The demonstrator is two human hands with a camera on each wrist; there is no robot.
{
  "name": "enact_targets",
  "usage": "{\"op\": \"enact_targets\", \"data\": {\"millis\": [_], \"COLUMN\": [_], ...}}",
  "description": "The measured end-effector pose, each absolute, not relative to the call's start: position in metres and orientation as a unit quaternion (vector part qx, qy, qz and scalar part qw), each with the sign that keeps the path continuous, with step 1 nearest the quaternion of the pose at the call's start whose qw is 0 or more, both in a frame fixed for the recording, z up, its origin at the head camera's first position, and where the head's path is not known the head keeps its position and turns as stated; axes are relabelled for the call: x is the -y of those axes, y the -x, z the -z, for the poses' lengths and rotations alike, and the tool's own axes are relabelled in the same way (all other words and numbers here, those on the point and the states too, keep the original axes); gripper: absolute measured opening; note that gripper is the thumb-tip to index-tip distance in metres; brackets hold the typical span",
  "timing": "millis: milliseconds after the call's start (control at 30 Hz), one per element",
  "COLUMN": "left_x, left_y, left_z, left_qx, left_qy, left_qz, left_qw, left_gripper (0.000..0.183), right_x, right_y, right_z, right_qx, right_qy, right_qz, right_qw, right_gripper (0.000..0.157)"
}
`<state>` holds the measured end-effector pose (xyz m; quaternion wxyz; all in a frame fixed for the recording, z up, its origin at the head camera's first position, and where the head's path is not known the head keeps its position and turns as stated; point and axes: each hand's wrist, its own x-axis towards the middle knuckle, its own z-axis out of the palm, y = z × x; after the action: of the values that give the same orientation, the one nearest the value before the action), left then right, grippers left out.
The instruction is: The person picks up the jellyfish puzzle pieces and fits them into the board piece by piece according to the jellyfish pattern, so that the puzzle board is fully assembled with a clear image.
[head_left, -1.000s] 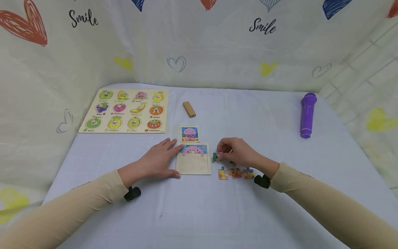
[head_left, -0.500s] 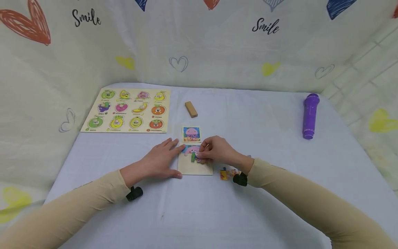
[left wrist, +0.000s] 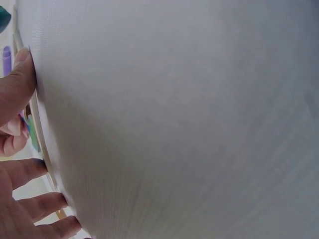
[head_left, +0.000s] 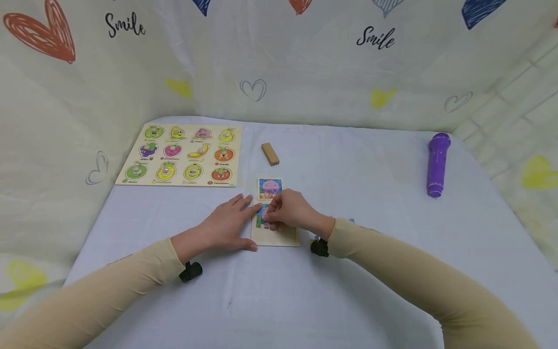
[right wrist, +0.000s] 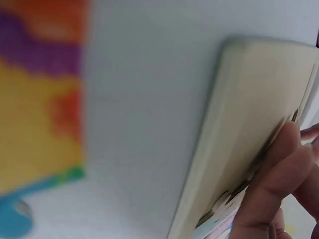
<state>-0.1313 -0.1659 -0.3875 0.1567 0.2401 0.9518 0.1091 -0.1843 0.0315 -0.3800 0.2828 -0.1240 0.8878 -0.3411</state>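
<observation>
In the head view, my left hand (head_left: 220,225) rests beside a small wooden puzzle tray (head_left: 275,238), fingers spread, with fingertips and thumb at its left edge. My right hand (head_left: 291,209) pinches a jigsaw piece (head_left: 259,223) with green on it, down on the left side of the tray just under the pink and blue top row. The fingers hide part of the piece and most of that row. Below it, the tray shows bare wood. A picture card (head_left: 269,186) with a pink sea creature lies just above the tray. In the right wrist view, fingertips are close over the tray (right wrist: 254,94).
More loose jigsaw pieces lie under the right forearm, mostly hidden; one yellow and orange piece (right wrist: 40,124) is blurred in the right wrist view. Behind are a fruit puzzle board (head_left: 176,154), a wooden block (head_left: 270,153) and a purple microphone-shaped object (head_left: 437,167).
My right hand has moved left from beside the tray with the jigsaw piece, which now sits at the tray's left side under the top row. My left hand has stayed put.
</observation>
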Motion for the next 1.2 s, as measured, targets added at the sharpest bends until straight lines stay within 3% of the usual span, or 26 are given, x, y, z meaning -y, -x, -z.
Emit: {"op": "enact_targets", "data": {"millis": [667,1200], "left_x": [0.165,0.165], "left_y": [0.131,0.130], "left_z": [0.388,0.386], "left_qx": [-0.952,-0.951], "left_qy": [-0.238,-0.244], "left_qz": [-0.108,-0.109], "left_qw": [0.160,0.155], "left_gripper": [0.099,0.098], "right_x": [-0.024,-0.019], "right_y": [0.187,0.187], "right_z": [0.375,0.376], "right_qx": [-0.922,-0.927], "right_qy": [0.123,0.141], "right_qz": [0.253,0.233], "right_qw": [0.266,0.256], "right_gripper": [0.029,0.028]}}
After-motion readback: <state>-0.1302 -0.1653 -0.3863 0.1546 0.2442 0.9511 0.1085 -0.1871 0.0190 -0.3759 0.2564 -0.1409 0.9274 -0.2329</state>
